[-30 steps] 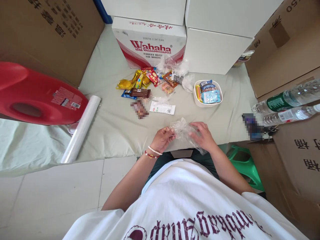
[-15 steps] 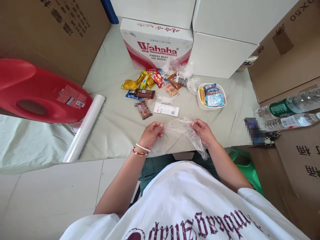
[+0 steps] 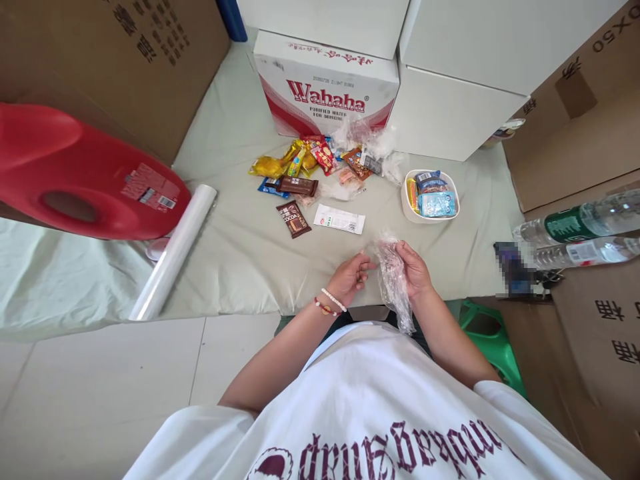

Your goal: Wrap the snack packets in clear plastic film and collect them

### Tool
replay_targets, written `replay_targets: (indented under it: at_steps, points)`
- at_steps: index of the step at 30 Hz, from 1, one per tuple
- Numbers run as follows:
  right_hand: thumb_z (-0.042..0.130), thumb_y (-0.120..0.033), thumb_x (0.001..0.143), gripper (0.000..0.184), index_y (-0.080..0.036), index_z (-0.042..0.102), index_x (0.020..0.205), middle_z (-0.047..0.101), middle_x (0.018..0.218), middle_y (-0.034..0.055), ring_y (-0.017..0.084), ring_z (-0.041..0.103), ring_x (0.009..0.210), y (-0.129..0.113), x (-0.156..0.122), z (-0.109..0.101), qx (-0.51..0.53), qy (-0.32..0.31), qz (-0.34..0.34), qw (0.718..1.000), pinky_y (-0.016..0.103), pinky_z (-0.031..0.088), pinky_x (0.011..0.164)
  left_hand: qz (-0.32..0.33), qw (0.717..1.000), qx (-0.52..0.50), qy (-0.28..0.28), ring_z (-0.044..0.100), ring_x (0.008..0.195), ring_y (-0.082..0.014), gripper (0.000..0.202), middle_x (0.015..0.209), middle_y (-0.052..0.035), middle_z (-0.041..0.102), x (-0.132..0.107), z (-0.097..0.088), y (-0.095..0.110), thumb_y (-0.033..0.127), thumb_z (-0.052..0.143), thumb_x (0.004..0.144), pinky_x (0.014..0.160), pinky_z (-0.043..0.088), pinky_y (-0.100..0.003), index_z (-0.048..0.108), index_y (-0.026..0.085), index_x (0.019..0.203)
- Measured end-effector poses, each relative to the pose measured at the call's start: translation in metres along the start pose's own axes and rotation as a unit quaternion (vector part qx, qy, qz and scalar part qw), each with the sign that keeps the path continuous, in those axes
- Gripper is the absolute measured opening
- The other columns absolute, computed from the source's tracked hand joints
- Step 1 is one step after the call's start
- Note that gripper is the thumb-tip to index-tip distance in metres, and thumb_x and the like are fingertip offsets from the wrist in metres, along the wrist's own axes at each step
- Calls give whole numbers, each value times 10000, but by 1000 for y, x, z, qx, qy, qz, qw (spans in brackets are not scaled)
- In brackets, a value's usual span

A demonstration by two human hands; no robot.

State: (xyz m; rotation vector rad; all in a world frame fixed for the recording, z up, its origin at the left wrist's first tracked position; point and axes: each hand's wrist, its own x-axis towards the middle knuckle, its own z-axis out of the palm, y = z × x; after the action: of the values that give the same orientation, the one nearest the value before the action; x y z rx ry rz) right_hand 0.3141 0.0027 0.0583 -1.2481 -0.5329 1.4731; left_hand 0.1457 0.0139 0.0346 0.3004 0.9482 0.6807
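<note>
A crumpled clear plastic bag (image 3: 393, 277) hangs from my right hand (image 3: 414, 267), whose fingers are closed on its upper part. Its lower end trails over the table's front edge. Close by on the left is my left hand (image 3: 351, 277), with beaded bracelets at the wrist; its fingers are loosely bent and apart, the tips near the bag, with nothing seen in them. Beyond the hands lie a white sachet (image 3: 339, 219) and a brown cocoa packet (image 3: 294, 220). A white tub (image 3: 431, 217) at the right holds several wrapped snacks.
Behind the packets lies a pile of wrapped snacks (image 3: 300, 163) with crumpled clear plastic (image 3: 370, 143), before a Wahaha carton (image 3: 327, 87). A plastic roll (image 3: 173, 257) and red jug (image 3: 95, 177) stand left. Bottles (image 3: 575, 223) lie right. A green stool (image 3: 493, 340) is below.
The plastic bag went from stretched between both hands to bunched in my right hand. My left hand has come away from its edge and moved right, close to my right hand.
</note>
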Motion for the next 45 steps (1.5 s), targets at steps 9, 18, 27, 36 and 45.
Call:
replay_targets:
  at_steps: [9,18,27,36,45]
  points:
    - [913,-450,650,437,-258,538,763,742,996,3,183,638,767,3,-9,-18,61,3,10,998,314,543,687,54,995,-78,-42,700,869,-146,404,903,-3,740,7,11,-1,306,949,640,746,526,-265,606,207,828]
    - [895,-495,670,436,-262,549,799,701,886,-4,189,630,752,7,-10,-30,37,-7,-19,999,323,519,694,-3,995,-84,-56,666,661,-103,388,880,-47,731,7,19,-3,412,884,759,550,488,-219,624,167,911]
    - [769,-689,773,438,-275,673,881,761,995,26,212,692,886,-9,-14,-56,46,-12,-21,999,336,557,744,107,993,-36,-37,520,598,-26,553,1016,-15,755,-4,12,24,142,927,582,534,398,-169,662,216,1062]
    - [941,-467,575,675,-213,742,1167,733,805,17,115,571,571,-25,23,-39,-40,-222,128,966,214,404,475,188,972,85,-110,474,591,-33,730,1324,-53,721,-26,13,71,223,899,657,543,403,-206,655,326,1338]
    - [888,-538,730,358,-247,700,822,652,997,30,195,628,954,-86,63,-17,-235,-76,-334,910,329,545,817,568,641,516,-37,706,1007,-197,373,1157,-80,768,-63,-23,138,334,631,988,852,560,-332,643,266,1355]
